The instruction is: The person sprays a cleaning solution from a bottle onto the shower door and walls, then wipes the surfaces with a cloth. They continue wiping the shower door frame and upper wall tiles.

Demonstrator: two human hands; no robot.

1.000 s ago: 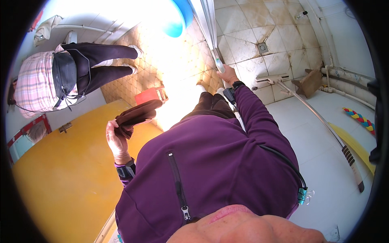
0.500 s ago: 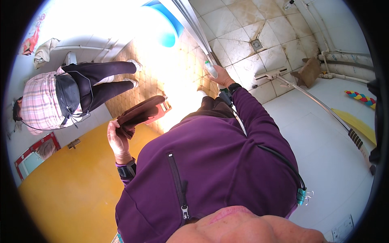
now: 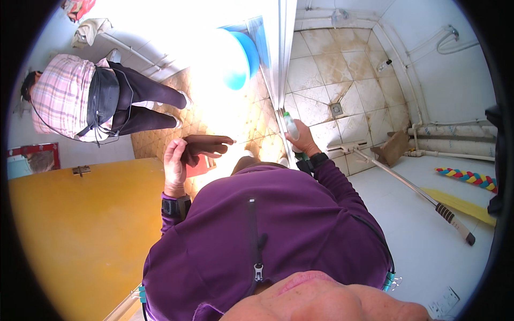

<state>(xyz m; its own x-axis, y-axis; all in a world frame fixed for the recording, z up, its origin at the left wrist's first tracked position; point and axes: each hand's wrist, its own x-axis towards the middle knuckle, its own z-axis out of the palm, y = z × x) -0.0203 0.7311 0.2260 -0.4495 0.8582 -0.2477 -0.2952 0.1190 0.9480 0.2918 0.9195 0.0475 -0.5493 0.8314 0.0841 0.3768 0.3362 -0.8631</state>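
My left hand point(image 3: 174, 163) is closed on one end of a brown cloth point(image 3: 206, 145), which hangs out to the right over the tiled floor. In my right hand point(image 3: 304, 140) is a small translucent bottle point(image 3: 291, 127) with a green top. The fingers wrap round it, partly hidden. That hand is beside the white door frame point(image 3: 281, 59) between the bright room and the tiled shower area. Below the cloth, part of a red object point(image 3: 198, 165) shows, its kind unclear.
At the left a person in a plaid shirt point(image 3: 64, 99) bends over. A yellow door panel point(image 3: 91, 214) fills the lower left. Blue tub point(image 3: 247, 56) stands beyond the frame. A long-handled squeegee point(image 3: 401, 179) leans at the right, near a floor drain point(image 3: 336, 110) and white pipes point(image 3: 455, 144).
The view has shifted, showing more of the shower area. My left hand and the cloth look closer to my body's middle, the cloth more bunched. My right hand still holds the bottle.
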